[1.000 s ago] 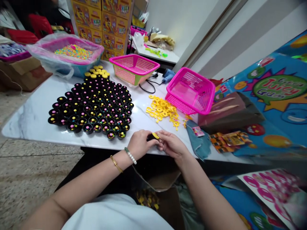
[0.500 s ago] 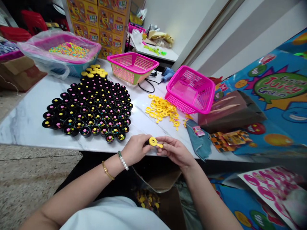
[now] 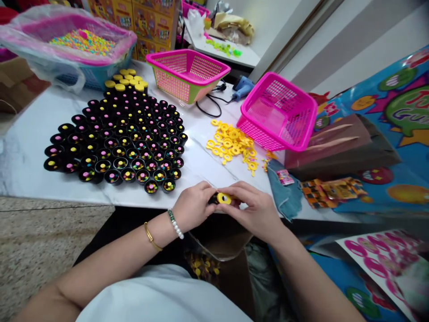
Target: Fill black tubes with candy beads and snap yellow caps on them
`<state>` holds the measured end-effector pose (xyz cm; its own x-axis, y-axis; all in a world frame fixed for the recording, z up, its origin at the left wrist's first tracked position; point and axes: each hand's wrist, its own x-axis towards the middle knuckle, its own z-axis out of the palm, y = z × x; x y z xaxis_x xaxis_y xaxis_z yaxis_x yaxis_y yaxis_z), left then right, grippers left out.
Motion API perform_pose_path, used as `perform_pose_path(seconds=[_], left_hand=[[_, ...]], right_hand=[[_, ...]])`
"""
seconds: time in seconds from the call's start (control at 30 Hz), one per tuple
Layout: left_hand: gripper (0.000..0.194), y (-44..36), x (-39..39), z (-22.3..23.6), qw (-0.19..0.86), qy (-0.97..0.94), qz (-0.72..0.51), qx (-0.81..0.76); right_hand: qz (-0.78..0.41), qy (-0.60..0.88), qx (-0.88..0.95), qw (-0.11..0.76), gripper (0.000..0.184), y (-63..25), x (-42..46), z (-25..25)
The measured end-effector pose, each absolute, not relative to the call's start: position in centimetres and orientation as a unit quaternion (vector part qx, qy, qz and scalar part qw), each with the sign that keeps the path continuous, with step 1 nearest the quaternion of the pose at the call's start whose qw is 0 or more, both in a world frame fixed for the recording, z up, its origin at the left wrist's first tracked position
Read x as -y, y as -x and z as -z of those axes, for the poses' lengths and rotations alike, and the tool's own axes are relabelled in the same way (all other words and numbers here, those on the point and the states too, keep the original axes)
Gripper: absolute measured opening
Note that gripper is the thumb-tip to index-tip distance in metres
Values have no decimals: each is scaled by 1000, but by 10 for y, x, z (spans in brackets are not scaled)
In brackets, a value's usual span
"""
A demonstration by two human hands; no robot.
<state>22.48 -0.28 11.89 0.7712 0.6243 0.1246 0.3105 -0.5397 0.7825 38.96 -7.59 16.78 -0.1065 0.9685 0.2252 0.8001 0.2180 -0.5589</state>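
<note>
At the table's front edge, my left hand is closed on a small black cup, mostly hidden by the fingers. My right hand pinches a yellow ring-shaped piece against the cup's end; its handle is covered by my fingers. To the left stand many black cups with coloured candies and a pink or yellow peg in each. Beyond my hands lies a heap of loose yellow ring pieces.
Two pink-rimmed baskets stand behind, with a blue glue gun between them. A candy-filled, plastic-lined basket is far left. A blue cloth and orange packets lie right. Below the edge sits an open cardboard box.
My right hand has closed in over the yellow ring piece, from holding its handle to gripping it at the cup. The view has shifted slightly downward.
</note>
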Motion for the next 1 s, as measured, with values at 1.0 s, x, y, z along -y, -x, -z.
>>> perform_pose_path(seconds=[1.0], left_hand=[[39, -224, -19, -151, 604, -736, -55, -302]], right_hand=[[-259, 601, 688, 314, 23, -396, 71, -161]])
